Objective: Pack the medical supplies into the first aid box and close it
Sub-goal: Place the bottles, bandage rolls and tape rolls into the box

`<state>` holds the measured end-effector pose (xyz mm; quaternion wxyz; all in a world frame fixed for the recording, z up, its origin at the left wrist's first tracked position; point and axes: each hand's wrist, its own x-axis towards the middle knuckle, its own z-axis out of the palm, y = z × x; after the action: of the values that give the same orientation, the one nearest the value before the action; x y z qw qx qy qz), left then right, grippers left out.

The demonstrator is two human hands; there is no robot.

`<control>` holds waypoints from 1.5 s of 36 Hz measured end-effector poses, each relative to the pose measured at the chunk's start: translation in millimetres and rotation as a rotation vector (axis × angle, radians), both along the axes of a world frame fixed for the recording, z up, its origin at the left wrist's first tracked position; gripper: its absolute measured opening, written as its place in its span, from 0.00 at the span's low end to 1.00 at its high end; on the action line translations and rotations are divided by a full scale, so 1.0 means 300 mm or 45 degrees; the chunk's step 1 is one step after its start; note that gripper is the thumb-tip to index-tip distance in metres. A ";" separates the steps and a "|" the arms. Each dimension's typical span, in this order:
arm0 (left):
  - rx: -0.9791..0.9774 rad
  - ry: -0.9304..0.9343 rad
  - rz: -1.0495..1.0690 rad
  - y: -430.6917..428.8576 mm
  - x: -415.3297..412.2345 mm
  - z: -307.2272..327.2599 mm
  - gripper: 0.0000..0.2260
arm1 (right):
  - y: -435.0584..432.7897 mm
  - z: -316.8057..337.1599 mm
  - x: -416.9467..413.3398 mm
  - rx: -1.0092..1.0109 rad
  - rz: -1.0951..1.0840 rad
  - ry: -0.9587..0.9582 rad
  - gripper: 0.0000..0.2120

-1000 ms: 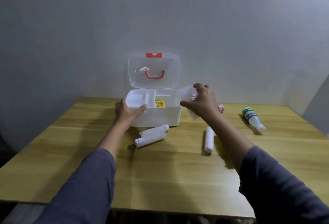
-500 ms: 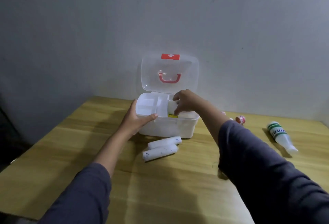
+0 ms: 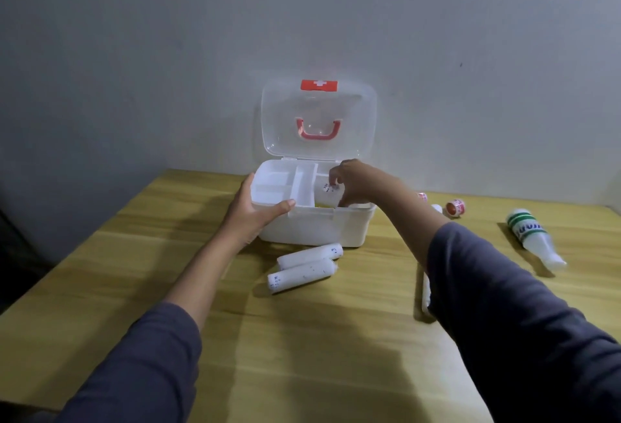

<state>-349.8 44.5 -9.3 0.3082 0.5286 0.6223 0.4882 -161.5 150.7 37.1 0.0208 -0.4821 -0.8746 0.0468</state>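
Observation:
The white first aid box (image 3: 322,227) stands at the back of the wooden table with its clear lid (image 3: 319,120) upright. My left hand (image 3: 255,210) grips the box's front left corner, thumb on the rim. My right hand (image 3: 353,184) reaches into the right compartment, fingers pinched on a white packet (image 3: 331,191) with dark print. Two white bandage rolls (image 3: 304,266) lie just in front of the box. A third roll (image 3: 426,291) shows partly behind my right forearm.
A white bottle with green stripes (image 3: 532,237) lies on its side at the right. Two small red-and-white tape rolls (image 3: 456,208) sit behind my right arm. A grey wall rises directly behind the table (image 3: 336,338).
My right hand carried the white packet from beside the box into its right compartment and now holds it lower inside. My left hand stayed on the box corner.

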 end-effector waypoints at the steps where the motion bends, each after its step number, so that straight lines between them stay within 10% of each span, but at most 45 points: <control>1: 0.000 -0.004 0.000 0.001 -0.001 -0.001 0.54 | 0.000 -0.002 -0.003 0.011 0.015 0.016 0.23; 29: 0.011 -0.039 0.021 0.007 0.009 -0.015 0.47 | -0.036 -0.020 -0.027 0.063 -0.089 0.352 0.16; 43: 0.040 0.099 0.207 0.005 0.059 -0.015 0.39 | -0.325 -0.063 0.335 0.293 -0.744 0.814 0.13; 54: -0.006 0.116 0.224 0.005 0.062 -0.016 0.40 | -0.565 -0.283 0.461 0.153 -1.137 0.481 0.23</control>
<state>-331.2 45.9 -14.0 0.2366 0.4929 0.6809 0.4874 -23.2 -18.7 -47.9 0.2249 -0.7911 -0.5645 0.0694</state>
